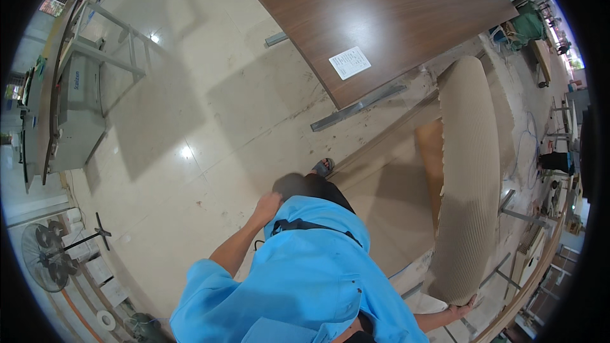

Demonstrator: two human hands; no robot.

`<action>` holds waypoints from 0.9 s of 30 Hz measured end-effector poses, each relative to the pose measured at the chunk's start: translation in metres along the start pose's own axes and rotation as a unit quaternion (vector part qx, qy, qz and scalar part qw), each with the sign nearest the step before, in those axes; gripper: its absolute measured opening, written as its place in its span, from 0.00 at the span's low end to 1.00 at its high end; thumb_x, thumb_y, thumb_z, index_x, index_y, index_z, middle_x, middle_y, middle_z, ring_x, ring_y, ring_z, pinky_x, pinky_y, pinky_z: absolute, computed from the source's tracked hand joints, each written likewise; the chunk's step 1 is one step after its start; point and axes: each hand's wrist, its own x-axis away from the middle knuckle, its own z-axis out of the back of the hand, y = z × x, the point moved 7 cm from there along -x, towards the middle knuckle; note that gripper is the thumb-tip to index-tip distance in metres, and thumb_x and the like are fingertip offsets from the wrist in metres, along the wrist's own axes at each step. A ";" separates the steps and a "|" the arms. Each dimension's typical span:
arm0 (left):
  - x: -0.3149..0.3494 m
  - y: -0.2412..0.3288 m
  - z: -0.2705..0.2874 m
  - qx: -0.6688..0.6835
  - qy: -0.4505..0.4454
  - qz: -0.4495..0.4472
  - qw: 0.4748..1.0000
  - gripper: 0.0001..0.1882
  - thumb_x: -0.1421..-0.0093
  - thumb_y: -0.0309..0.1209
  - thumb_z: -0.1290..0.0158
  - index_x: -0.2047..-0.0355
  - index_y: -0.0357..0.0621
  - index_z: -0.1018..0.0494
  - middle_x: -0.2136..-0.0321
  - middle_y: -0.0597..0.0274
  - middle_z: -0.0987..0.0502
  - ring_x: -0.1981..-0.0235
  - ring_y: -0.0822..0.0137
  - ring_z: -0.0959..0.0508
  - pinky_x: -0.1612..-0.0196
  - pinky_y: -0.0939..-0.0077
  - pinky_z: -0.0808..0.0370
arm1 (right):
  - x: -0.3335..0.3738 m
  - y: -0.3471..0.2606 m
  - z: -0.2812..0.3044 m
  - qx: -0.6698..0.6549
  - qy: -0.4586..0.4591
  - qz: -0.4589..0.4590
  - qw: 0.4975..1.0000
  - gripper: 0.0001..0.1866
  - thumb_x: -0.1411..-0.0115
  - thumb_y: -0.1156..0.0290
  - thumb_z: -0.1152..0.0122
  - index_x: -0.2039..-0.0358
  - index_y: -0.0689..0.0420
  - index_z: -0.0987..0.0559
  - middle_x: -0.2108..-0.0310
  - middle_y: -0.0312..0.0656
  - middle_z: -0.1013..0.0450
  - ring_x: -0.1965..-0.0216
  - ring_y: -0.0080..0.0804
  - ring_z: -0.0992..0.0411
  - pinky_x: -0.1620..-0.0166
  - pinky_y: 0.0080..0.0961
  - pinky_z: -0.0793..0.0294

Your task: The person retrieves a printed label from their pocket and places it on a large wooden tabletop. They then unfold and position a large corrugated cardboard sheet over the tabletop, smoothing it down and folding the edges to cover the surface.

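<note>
1. Far left, at eight o'clock: a caged fan [54, 257] lies low beside the wall.
2. At half past nine: a grey cabinet [75, 121]; just beyond it, at ten, a pale metal frame [105, 49] stands on the tiled floor [184, 89].
3. At one o'clock: a large brown wood-grain panel [406, 16] with a white sheet [349, 63] on its near corner. A metal bar [346, 113] sticks out along its near edge, ahead of the person's sandalled foot [323, 166].
4. From the foot toward four o'clock: flat cardboard [372, 213] covers the floor on the right side.
5. At three o'clock: the tall, bowed corrugated sheet [469, 165], ridged and tan, hides part of what lies behind it.
6. At two o'clock, far right: a green bundle [528, 27].
7. Left hand [269, 206], at seven o'clock: blurred beside the shirt hem [289, 206], fingers seemingly curled; whether they close on anything I cannot tell.
8. Right hand [461, 309], between four and five: against the bottom end of the corrugated sheet; how tightly its fingers close I cannot tell.
</note>
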 end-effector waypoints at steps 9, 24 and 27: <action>-0.115 0.024 0.056 -0.060 -0.180 -0.021 0.982 0.15 0.47 0.38 0.46 0.64 0.44 0.20 0.67 0.51 0.20 0.61 0.47 0.23 0.57 0.53 0.28 | 0.061 -0.003 -0.032 0.128 0.034 0.067 0.989 0.21 0.40 0.63 0.47 0.51 0.65 0.23 0.48 0.49 0.27 0.49 0.42 0.28 0.50 0.40 0.27; -0.264 0.034 0.155 0.031 -0.161 -0.042 0.986 0.13 0.45 0.38 0.52 0.68 0.47 0.20 0.71 0.51 0.19 0.65 0.47 0.21 0.60 0.53 0.26 | 0.185 -0.063 -0.090 0.210 0.065 0.080 0.972 0.23 0.40 0.61 0.48 0.50 0.64 0.25 0.48 0.49 0.28 0.48 0.42 0.29 0.49 0.40 0.28; -0.273 0.077 0.161 0.067 -0.193 -0.093 0.975 0.15 0.42 0.41 0.52 0.64 0.48 0.20 0.68 0.50 0.19 0.63 0.47 0.21 0.58 0.55 0.25 | 0.195 -0.066 -0.095 0.209 0.069 0.083 0.972 0.24 0.40 0.60 0.48 0.50 0.64 0.25 0.48 0.49 0.28 0.48 0.42 0.29 0.49 0.41 0.29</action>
